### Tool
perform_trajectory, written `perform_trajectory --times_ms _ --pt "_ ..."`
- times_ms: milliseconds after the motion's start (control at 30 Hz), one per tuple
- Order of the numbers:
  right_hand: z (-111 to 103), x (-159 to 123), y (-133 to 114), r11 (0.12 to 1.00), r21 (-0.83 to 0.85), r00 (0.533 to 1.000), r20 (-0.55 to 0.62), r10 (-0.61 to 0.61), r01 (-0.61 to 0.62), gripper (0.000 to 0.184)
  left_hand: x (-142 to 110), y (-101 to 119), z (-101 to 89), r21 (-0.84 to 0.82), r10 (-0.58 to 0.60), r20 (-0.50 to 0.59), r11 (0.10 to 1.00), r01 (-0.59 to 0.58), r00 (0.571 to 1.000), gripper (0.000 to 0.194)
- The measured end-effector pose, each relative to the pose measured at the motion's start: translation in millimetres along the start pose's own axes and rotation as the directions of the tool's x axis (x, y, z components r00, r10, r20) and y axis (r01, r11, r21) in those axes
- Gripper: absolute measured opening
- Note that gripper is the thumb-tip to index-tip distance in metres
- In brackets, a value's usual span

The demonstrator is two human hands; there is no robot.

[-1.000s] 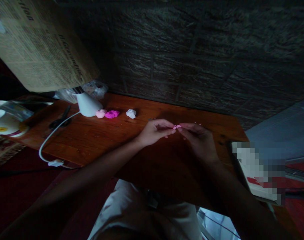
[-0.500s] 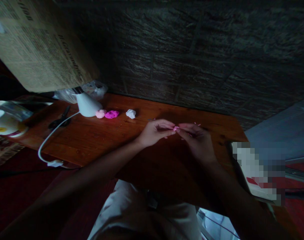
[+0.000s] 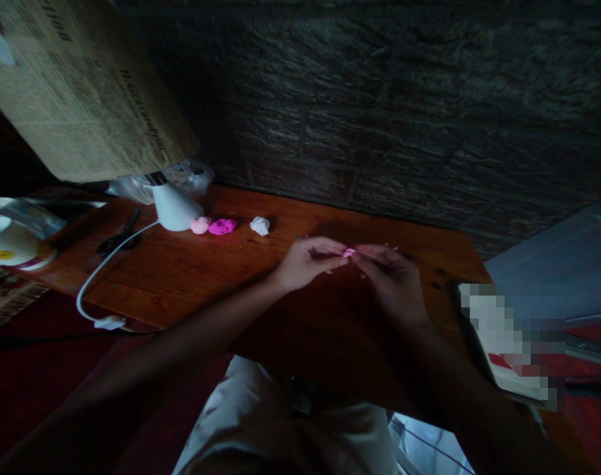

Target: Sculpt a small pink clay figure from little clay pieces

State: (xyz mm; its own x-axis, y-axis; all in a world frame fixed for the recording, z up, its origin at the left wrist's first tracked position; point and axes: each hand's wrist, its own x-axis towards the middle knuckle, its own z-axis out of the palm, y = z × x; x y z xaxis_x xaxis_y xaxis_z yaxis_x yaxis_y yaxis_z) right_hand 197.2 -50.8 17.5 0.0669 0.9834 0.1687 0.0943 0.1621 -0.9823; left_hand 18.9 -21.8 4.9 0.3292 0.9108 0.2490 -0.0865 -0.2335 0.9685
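Our left hand (image 3: pixel 300 265) and right hand (image 3: pixel 400 280) pinch the pink bit (image 3: pixel 349 253) between nearly closed fingertips, right of the lamp (image 3: pixel 174 208), above the surface (image 3: pixel 201 264). Probably light, soft, easily squashed; we'd grip edges gently.

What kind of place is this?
Probably a room in a home: a lamp with a newsprint-patterned shade stands on a wooden table, a fringed rug lies beyond its left edge, and a brick-patterned wall rises behind.

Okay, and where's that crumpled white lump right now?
In the head view, the crumpled white lump sits on the brown wooden table, between the bright magenta lump and your left hand.
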Motion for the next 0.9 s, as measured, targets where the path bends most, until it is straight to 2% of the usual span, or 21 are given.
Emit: perform_trajectory --times_ms 333,533,900 --pt "1.7 -1.1 0.3 1.000 0.031 1.000 0.003 0.008 -0.008 0.018 -0.3 -0.6 -1.1 -0.007 0.019 0.003 1.000 -0.019 1.000 0.027" --pt "2.5 -1.4 1.0 0.999 0.014 0.999 0.010 -0.044 0.044 0.013 0.2 -2.3 -0.6 0.011 0.020 -0.025 1.000 -0.019 1.000 0.030" --pt "5.6 -4.6 1.5 0.981 -0.079 0.983 -0.040 -0.181 0.178 0.013 1.2 -2.5 -1.3 0.043 0.133 -0.036 0.990 -0.131 0.990 0.021"
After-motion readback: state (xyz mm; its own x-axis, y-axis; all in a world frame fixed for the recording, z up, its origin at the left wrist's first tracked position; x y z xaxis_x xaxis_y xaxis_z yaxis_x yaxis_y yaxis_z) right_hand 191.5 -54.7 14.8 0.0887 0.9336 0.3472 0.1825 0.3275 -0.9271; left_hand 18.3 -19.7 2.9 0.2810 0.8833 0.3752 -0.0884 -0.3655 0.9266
